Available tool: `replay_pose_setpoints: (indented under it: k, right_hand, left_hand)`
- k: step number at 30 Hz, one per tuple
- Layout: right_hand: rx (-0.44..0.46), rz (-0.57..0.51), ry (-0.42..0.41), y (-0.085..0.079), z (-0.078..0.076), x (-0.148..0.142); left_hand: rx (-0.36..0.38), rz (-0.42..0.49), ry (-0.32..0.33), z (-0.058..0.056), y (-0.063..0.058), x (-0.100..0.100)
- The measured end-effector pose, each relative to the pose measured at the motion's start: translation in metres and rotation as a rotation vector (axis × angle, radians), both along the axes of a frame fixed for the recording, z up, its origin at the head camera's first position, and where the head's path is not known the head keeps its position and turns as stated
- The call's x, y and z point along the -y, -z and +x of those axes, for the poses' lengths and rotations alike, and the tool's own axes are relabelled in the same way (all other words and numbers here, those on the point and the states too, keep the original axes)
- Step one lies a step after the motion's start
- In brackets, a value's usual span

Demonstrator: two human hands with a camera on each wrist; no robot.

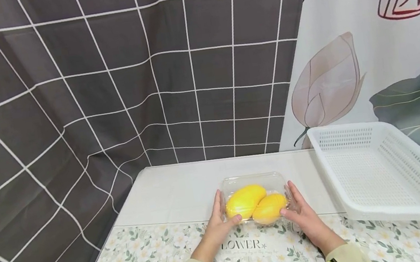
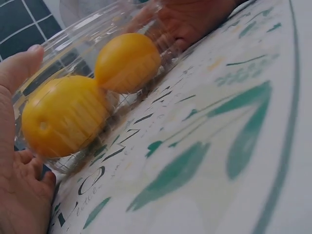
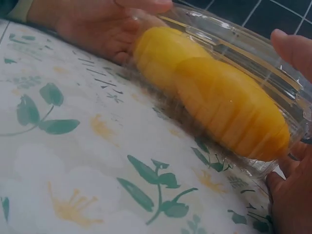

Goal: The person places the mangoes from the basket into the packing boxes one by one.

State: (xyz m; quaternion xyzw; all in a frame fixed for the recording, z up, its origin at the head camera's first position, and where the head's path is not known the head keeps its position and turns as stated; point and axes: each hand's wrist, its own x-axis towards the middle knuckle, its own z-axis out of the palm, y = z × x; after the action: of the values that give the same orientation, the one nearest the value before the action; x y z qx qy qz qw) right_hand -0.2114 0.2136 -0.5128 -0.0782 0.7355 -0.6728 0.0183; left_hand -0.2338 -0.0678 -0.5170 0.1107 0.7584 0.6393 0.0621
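Observation:
A clear plastic clamshell box (image 1: pixel 251 180) holds two yellow mangoes, one larger and tilted at the left (image 1: pixel 246 201), the other at the right (image 1: pixel 269 207). My left hand (image 1: pixel 219 227) grips the box's left end, its thumb over the near edge and its fingers along the side. At the opposite end my right hand (image 1: pixel 307 218) grips it the same way. Through the clear wall the mangoes show close up, a rounded one (image 2: pixel 66 117) in the left wrist view and a longer one (image 3: pixel 229 107) in the right. The box sits close over the flowered tablecloth.
A white perforated plastic basket (image 1: pixel 393 212) stands to the right of the box. The tablecloth (image 1: pixel 150 251) carries a floral band with printed lettering. A dark grid-patterned curtain (image 1: pixel 169 78) hangs behind and at the left, with a white flower-print curtain (image 1: pixel 306 66) at the right.

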Motion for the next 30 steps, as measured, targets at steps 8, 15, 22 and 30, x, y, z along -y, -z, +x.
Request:
replay_pose_setpoints:
  k: [8, 15, 22, 30]
  right_hand:
    - [0.026, 0.109, 0.057, -0.002, -0.001, 0.002]
    - [-0.003, 0.133, 0.084, -0.002, -0.023, 0.002]
    - [-0.051, 0.162, 0.094, 0.001, -0.050, -0.005]
    - [0.023, 0.261, 0.197, 0.001, -0.068, -0.006]
  left_hand:
    - [0.003, -0.049, -0.065, -0.002, 0.002, -0.006]
    - [-0.020, -0.036, -0.090, -0.025, 0.000, -0.012]
    - [0.008, -0.008, -0.102, -0.048, 0.001, -0.020]
    - [-0.038, -0.044, -0.116, -0.066, 0.001, -0.022]
